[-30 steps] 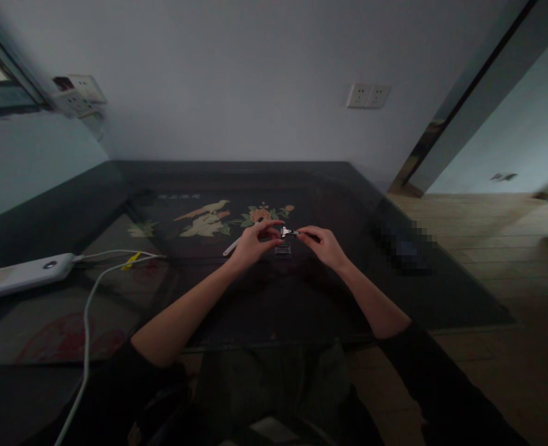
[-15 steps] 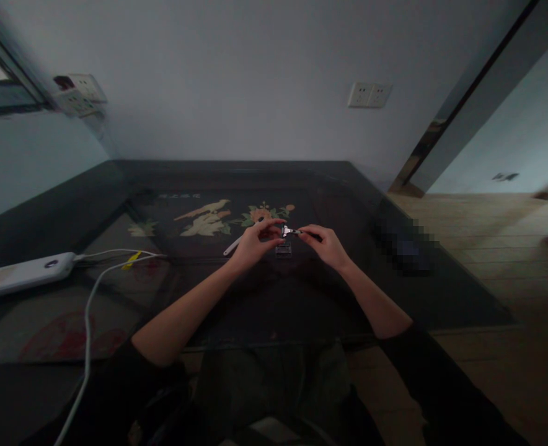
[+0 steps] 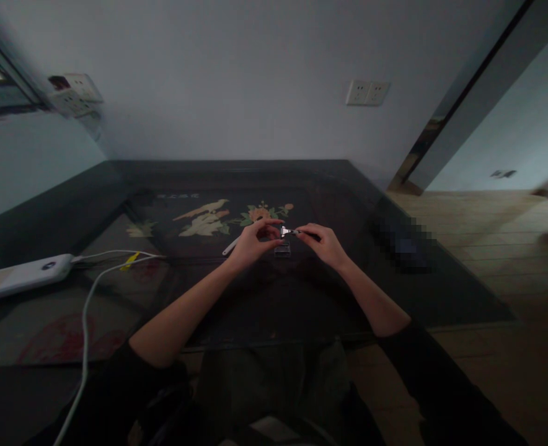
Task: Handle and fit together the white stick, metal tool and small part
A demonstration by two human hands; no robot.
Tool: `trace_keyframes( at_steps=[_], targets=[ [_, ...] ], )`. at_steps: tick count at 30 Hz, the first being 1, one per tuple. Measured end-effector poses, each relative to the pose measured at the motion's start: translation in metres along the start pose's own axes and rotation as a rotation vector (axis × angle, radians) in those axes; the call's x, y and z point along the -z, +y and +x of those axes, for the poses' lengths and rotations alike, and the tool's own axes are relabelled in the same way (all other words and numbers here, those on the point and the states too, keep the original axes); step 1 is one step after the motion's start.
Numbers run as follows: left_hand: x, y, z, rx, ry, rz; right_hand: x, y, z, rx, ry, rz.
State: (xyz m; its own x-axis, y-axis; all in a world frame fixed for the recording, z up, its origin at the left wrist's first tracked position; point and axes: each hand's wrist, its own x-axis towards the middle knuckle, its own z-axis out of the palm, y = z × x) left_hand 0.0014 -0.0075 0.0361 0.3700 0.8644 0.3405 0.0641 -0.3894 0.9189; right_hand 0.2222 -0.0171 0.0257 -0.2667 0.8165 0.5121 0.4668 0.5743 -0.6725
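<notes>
A razor (image 3: 285, 231) with a T-shaped, bright metal-looking head is held above the dark table between my two hands. My right hand (image 3: 323, 243) pinches its dark handle, thumb against the fingers. Thumb and index finger of my left hand (image 3: 254, 241) curl around the two ends of the head. Just below the razor, a small clear plastic case (image 3: 282, 250) lies on the table. Beside my left hand rests a thin white handle (image 3: 230, 247), partly covered by the hand, so its far end is hidden.
The dark glossy table (image 3: 274, 297) bears a bird-and-flower picture (image 3: 204, 218). A white power bank (image 3: 25, 277) with a white cable (image 3: 86, 322) sits at left. A blurred-out dark object (image 3: 404, 244) lies at right. A wall with sockets (image 3: 367, 92) stands behind.
Both hands and the razor stay almost in place. The whole view has shifted slightly, and the grip of each hand looks the same.
</notes>
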Motion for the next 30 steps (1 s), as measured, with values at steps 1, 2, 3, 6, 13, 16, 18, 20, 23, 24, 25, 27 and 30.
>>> trace_keyframes(
  at_steps=[1, 2, 3, 6, 13, 16, 18, 20, 23, 24, 25, 27, 30],
  targets=[
    [0.0003, 0.0000, 0.0003, 0.008, -0.003, -0.004, -0.0003, 0.0003, -0.0001, 0.001, 0.001, 0.003],
    [0.0007, 0.0000, 0.0007, 0.019, -0.006, -0.012, -0.0005, 0.0007, -0.0002, 0.000, 0.003, 0.007],
    [0.0011, 0.0000, 0.0009, 0.033, -0.011, -0.025, -0.0008, 0.0009, -0.0003, -0.001, 0.007, 0.010],
    [0.0025, -0.0007, 0.0009, 0.087, -0.041, -0.092, -0.0012, 0.0010, -0.0004, -0.005, 0.024, 0.029],
    [0.0027, -0.0022, 0.0007, 0.112, -0.049, -0.129, -0.0008, -0.0015, -0.0002, -0.013, 0.010, 0.015],
    [0.0020, -0.0014, 0.0014, 0.088, -0.034, -0.087, -0.0014, -0.0012, -0.0001, -0.011, 0.008, 0.010],
    [0.0021, -0.0013, 0.0016, 0.075, -0.035, -0.060, -0.0017, -0.0007, -0.0002, -0.012, 0.006, 0.012],
    [0.0026, -0.0017, 0.0014, 0.068, -0.050, -0.048, -0.0015, -0.0004, -0.0003, -0.016, 0.006, 0.012],
    [0.0034, -0.0026, 0.0011, 0.065, -0.075, -0.051, -0.0008, -0.0005, -0.0004, -0.022, 0.005, 0.007],
    [0.0035, -0.0028, 0.0011, 0.066, -0.078, -0.054, -0.0006, -0.0007, -0.0004, -0.021, 0.003, 0.005],
    [0.0034, -0.0029, 0.0011, 0.067, -0.077, -0.059, -0.0005, -0.0009, -0.0004, -0.020, 0.000, 0.004],
    [0.0029, -0.0031, 0.0014, 0.072, -0.063, -0.067, -0.0005, -0.0011, -0.0002, -0.012, -0.005, 0.008],
    [0.0024, -0.0033, 0.0019, 0.076, -0.032, -0.058, -0.0010, -0.0004, 0.0000, -0.007, -0.010, 0.012]
  ],
)
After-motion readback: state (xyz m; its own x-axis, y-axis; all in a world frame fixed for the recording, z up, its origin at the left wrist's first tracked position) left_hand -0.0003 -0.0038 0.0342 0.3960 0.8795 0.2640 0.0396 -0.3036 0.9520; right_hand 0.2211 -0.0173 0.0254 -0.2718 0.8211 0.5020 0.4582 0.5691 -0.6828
